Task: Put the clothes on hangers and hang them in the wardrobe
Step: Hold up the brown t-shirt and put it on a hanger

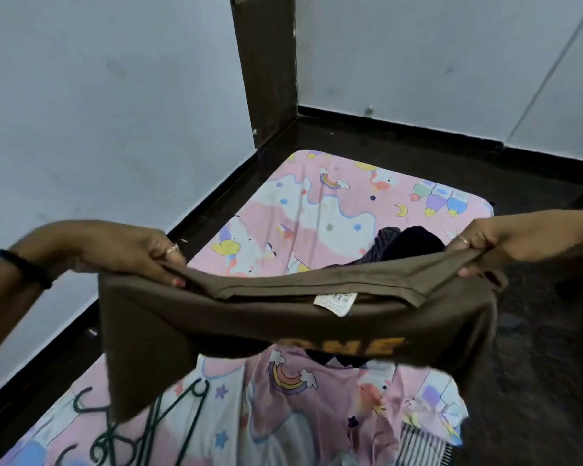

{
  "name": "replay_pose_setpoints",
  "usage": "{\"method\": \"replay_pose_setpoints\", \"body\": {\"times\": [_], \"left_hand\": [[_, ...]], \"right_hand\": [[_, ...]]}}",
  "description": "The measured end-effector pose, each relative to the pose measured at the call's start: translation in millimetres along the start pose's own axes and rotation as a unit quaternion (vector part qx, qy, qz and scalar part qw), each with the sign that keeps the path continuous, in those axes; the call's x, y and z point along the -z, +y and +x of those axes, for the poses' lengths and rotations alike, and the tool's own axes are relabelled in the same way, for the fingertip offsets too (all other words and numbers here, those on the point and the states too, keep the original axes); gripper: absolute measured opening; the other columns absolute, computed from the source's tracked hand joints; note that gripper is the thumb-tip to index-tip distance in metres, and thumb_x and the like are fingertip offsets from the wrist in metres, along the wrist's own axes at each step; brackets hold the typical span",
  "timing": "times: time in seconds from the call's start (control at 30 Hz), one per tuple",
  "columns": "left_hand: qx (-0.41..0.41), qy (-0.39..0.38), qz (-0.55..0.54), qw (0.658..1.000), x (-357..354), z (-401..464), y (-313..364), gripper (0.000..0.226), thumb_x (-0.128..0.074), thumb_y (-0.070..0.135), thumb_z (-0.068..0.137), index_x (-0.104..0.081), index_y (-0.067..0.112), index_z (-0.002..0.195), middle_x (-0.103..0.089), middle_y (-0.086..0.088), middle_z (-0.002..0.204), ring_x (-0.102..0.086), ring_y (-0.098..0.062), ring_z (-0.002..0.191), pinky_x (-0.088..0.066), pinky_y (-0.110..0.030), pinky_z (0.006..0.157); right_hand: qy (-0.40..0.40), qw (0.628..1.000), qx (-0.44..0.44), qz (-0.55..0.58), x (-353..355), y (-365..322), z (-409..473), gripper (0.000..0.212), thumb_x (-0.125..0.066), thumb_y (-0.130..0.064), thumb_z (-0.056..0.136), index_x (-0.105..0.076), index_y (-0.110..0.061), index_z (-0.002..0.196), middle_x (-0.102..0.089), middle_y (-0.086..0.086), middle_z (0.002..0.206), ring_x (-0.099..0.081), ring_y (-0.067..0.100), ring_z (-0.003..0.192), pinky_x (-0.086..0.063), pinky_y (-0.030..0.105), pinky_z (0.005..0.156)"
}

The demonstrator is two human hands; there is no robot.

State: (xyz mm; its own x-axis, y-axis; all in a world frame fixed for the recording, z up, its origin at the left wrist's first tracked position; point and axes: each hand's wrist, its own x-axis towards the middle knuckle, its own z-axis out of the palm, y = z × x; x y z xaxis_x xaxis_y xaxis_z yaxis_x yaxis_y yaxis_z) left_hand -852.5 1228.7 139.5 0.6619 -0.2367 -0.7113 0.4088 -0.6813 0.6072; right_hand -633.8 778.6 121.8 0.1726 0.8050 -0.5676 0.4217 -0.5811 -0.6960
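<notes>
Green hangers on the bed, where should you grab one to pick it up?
Probably by the hook of a green hanger, coming from above. They lie flat and tangled on the pink sheet, so the hook lifts free easiest. Both the left hand and right hand grip the brown shirt.

Pale grey-white walls [98,95] ahead of me and to my left, scuffed in places. A dark brown wooden post [266,62] stands upright in the corner where they meet. Black skirting [401,127] runs along the foot of both walls. Floor [535,348] is dark and glossy. Spread over it below me, a pink sheet [334,203] printed with rainbows, stars, moons and clouds. Light is even and soft.
</notes>
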Motion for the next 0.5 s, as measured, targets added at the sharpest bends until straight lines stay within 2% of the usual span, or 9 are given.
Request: {"method": "replay_pose_setpoints", "body": {"times": [0.07, 0.17, 0.23, 0.27, 0.37, 0.4, 0.43, 0.47, 0.5], "left_hand": [[-0.007, 0.036, -0.042, 0.998, 14, -4, 1, 0.014, -0.068, 0.022, 0.082, -0.075, 0.012, 0.074, -0.069, -0.006, 0.078, -0.063, -0.011, 0.071, -0.049, -0.020, 0.063], [0.012, 0.107, -0.085, 0.991, 33, 9, 0, 0.035, -0.083, 0.044, 0.067, -0.075, 0.013, 0.079, -0.071, -0.008, 0.086, -0.065, -0.013, 0.076, -0.053, -0.022, 0.065], [0.044, 0.183, -0.097, 0.977, 41, 38, -4, 0.023, -0.073, 0.036, 0.082, -0.075, 0.014, 0.088, -0.073, -0.010, 0.093, -0.065, -0.016, 0.080, -0.055, -0.025, 0.068], [0.072, 0.223, -0.078, 0.969, 42, 60, -7, 0.017, -0.064, 0.029, 0.091, -0.073, 0.014, 0.091, -0.071, -0.008, 0.090, -0.063, -0.016, 0.078, -0.052, -0.025, 0.066], [0.152, 0.280, 0.065, 0.946, 38, 131, -28, 0.022, -0.053, 0.019, 0.096, -0.066, 0.006, 0.085, -0.058, -0.007, 0.071, -0.054, -0.018, 0.060, -0.041, -0.019, 0.050], [0.164, 0.288, 0.113, 0.936, 31, 154, -39, 0.021, -0.052, 0.015, 0.094, -0.066, 0.005, 0.083, -0.061, -0.010, 0.075, -0.058, -0.023, 0.064, -0.044, -0.021, 0.053], [0.174, 0.302, 0.144, 0.926, 24, 179, -53, 0.020, -0.051, 0.012, 0.091, -0.068, 0.003, 0.086, -0.066, -0.014, 0.086, -0.063, -0.030, 0.076, -0.048, -0.025, 0.063], [0.180, 0.321, 0.154, 0.917, 17, 200, -65, 0.019, -0.051, 0.009, 0.087, -0.068, 0.000, 0.091, -0.067, -0.018, 0.096, -0.064, -0.034, 0.088, -0.049, -0.029, 0.072], [0.186, 0.330, 0.148, 0.913, 5, 221, -77, 0.020, -0.052, 0.006, 0.084, -0.068, -0.003, 0.092, -0.067, -0.022, 0.101, -0.063, -0.037, 0.094, -0.048, -0.032, 0.074]], "right_hand": [[0.056, 0.998, 0.035, 0.020, 6, -10, -1, 0.017, -0.058, -0.012, 0.088, -0.067, 0.001, 0.083, -0.064, 0.003, 0.076, -0.059, 0.008, 0.073, -0.046, 0.016, 0.068], [0.170, 0.982, 0.046, 0.065, 19, -6, 20, 0.033, -0.061, -0.030, 0.093, -0.066, 0.003, 0.088, -0.064, 0.019, 0.084, -0.060, 0.014, 0.080, -0.048, 0.026, 0.077], [0.231, 0.971, 0.014, 0.056, 25, 9, 47, 0.048, -0.062, -0.045, 0.090, -0.065, 0.002, 0.091, -0.065, 0.021, 0.090, -0.059, 0.018, 0.083, -0.047, 0.035, 0.080], [0.257, 0.966, -0.011, 0.036, 25, 22, 63, 0.047, -0.061, -0.046, 0.089, -0.064, 0.001, 0.089, -0.065, 0.021, 0.089, -0.058, 0.019, 0.082, -0.047, 0.037, 0.079], [0.315, 0.939, -0.111, -0.078, 15, 63, 118, 0.028, -0.056, -0.025, 0.096, -0.062, -0.001, 0.083, -0.060, 0.014, 0.082, -0.058, 0.027, 0.087, -0.039, 0.036, 0.074], [0.324, 0.929, -0.139, -0.109, 6, 76, 135, 0.022, -0.055, -0.020, 0.096, -0.061, -0.004, 0.081, -0.059, 0.010, 0.081, -0.058, 0.030, 0.091, -0.036, 0.034, 0.072], [0.329, 0.920, -0.166, -0.129, -3, 91, 154, 0.016, -0.054, -0.016, 0.095, -0.062, -0.008, 0.083, -0.060, 0.009, 0.085, -0.057, 0.032, 0.094, -0.036, 0.033, 0.070], [0.337, 0.910, -0.193, -0.146, -12, 102, 170, 0.012, -0.052, -0.012, 0.094, -0.063, -0.010, 0.090, -0.063, 0.011, 0.092, -0.058, 0.033, 0.095, -0.038, 0.033, 0.068], [0.341, 0.900, -0.223, -0.153, -25, 117, 187, 0.018, -0.049, -0.010, 0.092, -0.064, -0.012, 0.100, -0.064, 0.013, 0.101, -0.057, 0.035, 0.095, -0.040, 0.033, 0.065]]}}
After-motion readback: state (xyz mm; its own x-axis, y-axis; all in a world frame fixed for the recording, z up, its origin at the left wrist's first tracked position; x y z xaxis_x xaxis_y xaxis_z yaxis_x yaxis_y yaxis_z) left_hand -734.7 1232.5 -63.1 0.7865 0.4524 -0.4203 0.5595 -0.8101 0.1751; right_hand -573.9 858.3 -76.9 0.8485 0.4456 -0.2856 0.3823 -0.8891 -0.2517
